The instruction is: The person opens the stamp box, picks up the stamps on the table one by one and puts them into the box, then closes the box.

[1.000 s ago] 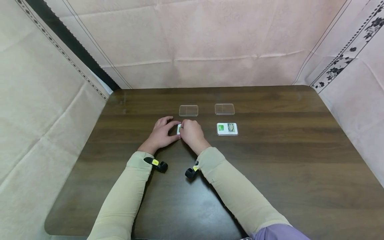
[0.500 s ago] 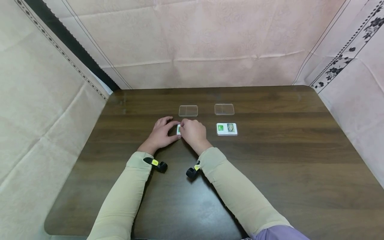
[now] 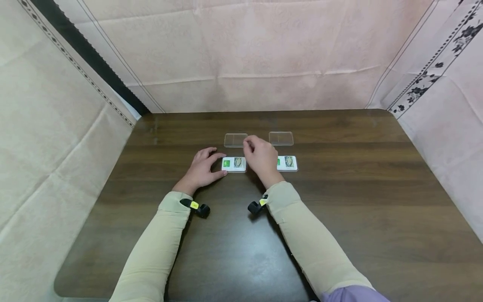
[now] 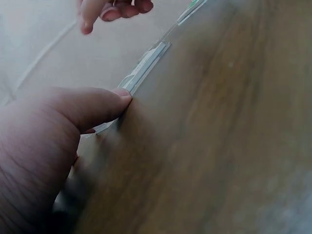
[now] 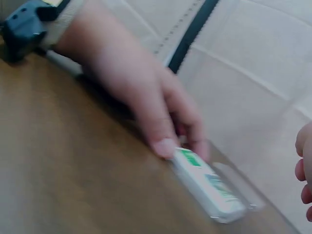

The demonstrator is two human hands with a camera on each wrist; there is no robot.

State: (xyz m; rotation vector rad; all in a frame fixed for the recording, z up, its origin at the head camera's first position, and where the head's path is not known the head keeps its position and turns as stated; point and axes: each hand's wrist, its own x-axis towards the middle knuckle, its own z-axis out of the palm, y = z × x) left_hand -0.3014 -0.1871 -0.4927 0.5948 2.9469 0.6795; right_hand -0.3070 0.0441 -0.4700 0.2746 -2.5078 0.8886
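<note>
A small flat white case (image 3: 234, 165) with a green square and a round picture on its top lies on the table. My left hand (image 3: 203, 168) holds it at its left end between thumb and index finger; the left wrist view shows the thumb against the edge of the case (image 4: 146, 68). Raised just right of the case is my right hand (image 3: 264, 160), its fingers loosely bent and nothing visible in them. It partly covers a second, similar white case (image 3: 289, 163). In the right wrist view only its fingertips (image 5: 306, 170) appear at the edge.
Behind the cases lie two clear shallow plastic lids, a left lid (image 3: 234, 140) and a right lid (image 3: 281, 138). The brown wooden table (image 3: 358, 188) meets pale cloth (image 3: 271, 54) at the back and sides.
My right hand has come off the left case and moved right and upward, uncovering the case's top. The left hand keeps its hold.
</note>
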